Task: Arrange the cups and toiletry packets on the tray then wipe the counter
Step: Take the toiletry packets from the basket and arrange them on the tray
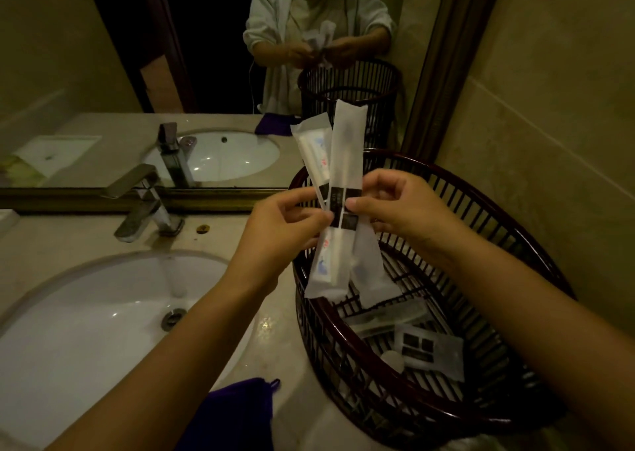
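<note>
Both hands hold a small bunch of long white toiletry packets (345, 162) upright above the dark slatted basket tray (488, 217). My left hand (285, 224) pinches the bunch from the left at its black label band. My right hand (402, 206) pinches it from the right at the same height. The packets fan out above and below my fingers. Several smaller flat packets (427, 346) lie on the tray's bottom. No cups are in view.
A white sink basin (86, 330) and chrome tap (144, 203) sit to the left in the beige counter (271, 340). A purple cloth (233, 413) lies at the counter's front edge. A mirror (137, 72) stands behind; a tiled wall (549, 141) closes the right.
</note>
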